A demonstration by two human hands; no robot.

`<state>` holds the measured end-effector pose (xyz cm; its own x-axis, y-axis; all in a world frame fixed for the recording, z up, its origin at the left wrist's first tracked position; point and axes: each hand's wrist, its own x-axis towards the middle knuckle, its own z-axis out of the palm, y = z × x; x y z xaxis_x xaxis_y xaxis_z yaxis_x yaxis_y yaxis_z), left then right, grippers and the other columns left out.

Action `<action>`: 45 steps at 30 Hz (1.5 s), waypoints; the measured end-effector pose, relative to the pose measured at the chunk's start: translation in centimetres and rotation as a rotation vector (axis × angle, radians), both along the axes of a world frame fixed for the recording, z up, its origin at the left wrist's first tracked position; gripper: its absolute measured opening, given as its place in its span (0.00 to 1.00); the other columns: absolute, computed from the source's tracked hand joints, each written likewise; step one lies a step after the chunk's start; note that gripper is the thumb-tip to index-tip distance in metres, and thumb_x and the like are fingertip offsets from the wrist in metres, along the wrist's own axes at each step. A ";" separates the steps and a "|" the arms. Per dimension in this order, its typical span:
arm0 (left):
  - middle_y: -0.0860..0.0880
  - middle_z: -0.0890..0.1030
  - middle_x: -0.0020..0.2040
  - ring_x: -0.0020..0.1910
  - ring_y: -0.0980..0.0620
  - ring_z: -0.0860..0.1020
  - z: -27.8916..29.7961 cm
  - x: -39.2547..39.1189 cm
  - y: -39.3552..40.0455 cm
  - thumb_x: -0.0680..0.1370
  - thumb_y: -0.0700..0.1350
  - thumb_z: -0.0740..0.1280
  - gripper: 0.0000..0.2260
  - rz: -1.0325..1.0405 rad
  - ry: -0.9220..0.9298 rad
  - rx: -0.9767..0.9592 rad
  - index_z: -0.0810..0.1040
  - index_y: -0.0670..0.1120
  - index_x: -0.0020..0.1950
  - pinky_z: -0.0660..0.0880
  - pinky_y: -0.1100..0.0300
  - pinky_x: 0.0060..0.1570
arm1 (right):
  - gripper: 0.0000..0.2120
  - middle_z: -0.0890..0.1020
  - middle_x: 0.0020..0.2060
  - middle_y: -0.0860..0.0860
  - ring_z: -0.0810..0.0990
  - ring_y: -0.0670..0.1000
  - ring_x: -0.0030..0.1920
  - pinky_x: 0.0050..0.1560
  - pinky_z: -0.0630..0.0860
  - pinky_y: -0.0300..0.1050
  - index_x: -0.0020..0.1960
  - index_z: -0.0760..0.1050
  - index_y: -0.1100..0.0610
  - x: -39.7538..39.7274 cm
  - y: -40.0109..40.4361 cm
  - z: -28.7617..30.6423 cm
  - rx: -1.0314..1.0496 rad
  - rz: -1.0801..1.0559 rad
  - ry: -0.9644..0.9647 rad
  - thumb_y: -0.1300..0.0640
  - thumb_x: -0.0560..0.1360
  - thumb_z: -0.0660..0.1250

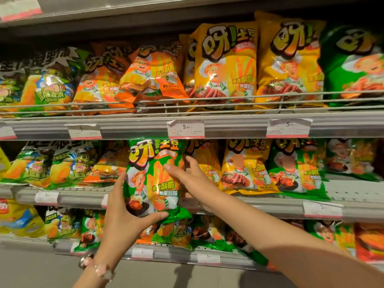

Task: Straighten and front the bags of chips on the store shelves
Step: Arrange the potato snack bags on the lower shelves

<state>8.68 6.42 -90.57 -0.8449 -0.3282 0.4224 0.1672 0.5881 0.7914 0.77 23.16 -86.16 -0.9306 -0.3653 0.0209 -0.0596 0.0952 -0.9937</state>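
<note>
Slippage is looking like the main risk: the glossy green foil chip bag [154, 179] is being held out in front of the grey metal middle shelf [259, 204], its lower half hanging below the shelf lip, so nothing but the two hands is supporting it. The left hand [126, 213] is cupping the bag's lower left corner, fingers running up the left edge and thumb curling under the bottom seam. The right hand [187, 175] is lying against the bag's right side with its fingers spread and fairly straight, pressing rather than gripping. If that pressing hand is lifting off, the slick, air-filled bag is probably pivoting on the left thumb and dropping toward the lower shelf. Pushing it in hard is risking another fault: it could be knocking the orange foil chip bag [108, 167] lying slumped to its left, or tipping the yellow foil chip bag [243, 169] standing just to its right. Squeezing too firmly is likely crushing the chips inside.

As for looks, the green bag is standing upright and facing front, puffy and crinkled, printed with a cartoon chef, orange fry shapes and bold yellow lettering at the top, which is overlapping the shelf edge above.
</note>
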 end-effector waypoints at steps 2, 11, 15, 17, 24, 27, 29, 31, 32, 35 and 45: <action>0.63 0.61 0.68 0.67 0.62 0.61 0.2 -0.2 1.6 0.48 0.66 0.77 0.59 -0.043 0.009 -0.026 0.53 0.61 0.75 0.63 0.56 0.64 | 0.36 0.72 0.52 0.35 0.73 0.32 0.51 0.49 0.71 0.27 0.66 0.54 0.40 0.3 1.6 0.0 -0.001 -0.006 0.020 0.41 0.68 0.73; 0.64 0.55 0.64 0.64 0.67 0.55 1.0 -1.1 9.8 0.51 0.72 0.72 0.61 -0.194 -0.027 -0.178 0.45 0.58 0.77 0.61 0.60 0.63 | 0.47 0.74 0.60 0.41 0.74 0.45 0.61 0.62 0.72 0.46 0.72 0.58 0.49 0.8 9.1 -0.7 0.062 -0.281 0.150 0.47 0.60 0.80; 0.57 0.61 0.66 0.66 0.62 0.60 1.5 -1.7 13.3 0.54 0.69 0.75 0.59 -0.304 -0.019 -0.240 0.46 0.56 0.77 0.62 0.63 0.63 | 0.40 0.74 0.52 0.36 0.76 0.30 0.48 0.48 0.75 0.31 0.66 0.60 0.44 0.8 13.7 -0.8 0.009 -0.337 0.140 0.50 0.62 0.80; 0.63 0.59 0.67 0.66 0.69 0.58 1.6 -2.0 14.8 0.55 0.72 0.72 0.56 -0.385 -0.005 -0.239 0.48 0.60 0.76 0.59 0.71 0.62 | 0.42 0.74 0.51 0.36 0.76 0.30 0.47 0.43 0.74 0.27 0.69 0.59 0.45 0.8 16.2 -0.7 -0.005 -0.367 0.129 0.51 0.62 0.79; 0.68 0.54 0.72 0.72 0.64 0.56 1.6 -4.3 19.2 0.56 0.71 0.73 0.54 -0.662 -0.006 -0.302 0.50 0.60 0.76 0.58 0.62 0.68 | 0.45 0.75 0.61 0.50 0.78 0.48 0.56 0.53 0.76 0.44 0.72 0.58 0.50 0.7 25.0 -0.7 -0.060 -0.476 0.088 0.55 0.62 0.79; 0.56 0.57 0.72 0.72 0.57 0.54 1.5 -6.0 21.7 0.54 0.74 0.71 0.57 -0.643 0.050 -0.559 0.49 0.56 0.76 0.56 0.53 0.71 | 0.36 0.78 0.56 0.52 0.80 0.47 0.51 0.46 0.77 0.40 0.63 0.61 0.50 0.7 28.9 -0.7 -0.057 -0.533 0.086 0.56 0.63 0.78; 0.48 0.57 0.74 0.74 0.49 0.52 1.1 -7.6 23.2 0.54 0.76 0.69 0.60 -0.555 0.055 -0.788 0.47 0.53 0.77 0.52 0.43 0.72 | 0.34 0.77 0.55 0.52 0.80 0.48 0.50 0.47 0.77 0.42 0.62 0.61 0.50 0.4 31.1 -0.6 -0.046 -0.562 0.089 0.57 0.64 0.78; 0.47 0.48 0.78 0.76 0.47 0.42 0.4 -9.3 25.3 0.53 0.78 0.65 0.62 -0.512 -0.025 -0.921 0.37 0.56 0.76 0.44 0.35 0.71 | 0.34 0.75 0.54 0.49 0.78 0.46 0.50 0.48 0.76 0.40 0.63 0.61 0.51 0.3 33.7 -0.6 -0.008 -0.611 0.112 0.58 0.65 0.77; 0.48 0.43 0.78 0.76 0.46 0.38 0.0 -10.0 26.2 0.53 0.79 0.64 0.61 -0.504 -0.062 -0.967 0.32 0.59 0.73 0.40 0.33 0.69 | 0.34 0.74 0.53 0.48 0.77 0.45 0.50 0.47 0.75 0.37 0.64 0.62 0.52 0.2 34.9 -0.6 0.018 -0.638 0.123 0.58 0.66 0.77; 0.47 0.37 0.78 0.76 0.41 0.35 -1.1 -11.8 29.0 0.56 0.77 0.67 0.59 -0.408 -0.156 -1.108 0.27 0.63 0.71 0.39 0.27 0.65 | 0.35 0.73 0.54 0.47 0.75 0.47 0.52 0.49 0.73 0.39 0.69 0.64 0.53 -0.2 38.6 -0.3 0.096 -0.724 0.162 0.56 0.67 0.77; 0.47 0.51 0.77 0.76 0.39 0.47 -2.2 -14.0 31.8 0.61 0.70 0.71 0.55 -0.239 -0.284 -1.100 0.34 0.66 0.73 0.42 0.24 0.63 | 0.37 0.73 0.54 0.47 0.74 0.42 0.47 0.42 0.69 0.33 0.72 0.62 0.55 -4.3 44.5 -1.0 0.158 -0.768 0.198 0.62 0.68 0.75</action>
<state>-5.32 38.19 -92.73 -0.9459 0.2787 0.1663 0.2649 0.9590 -0.1004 -3.49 67.63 -87.13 -0.9073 0.3625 0.2131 -0.0939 0.3193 -0.9430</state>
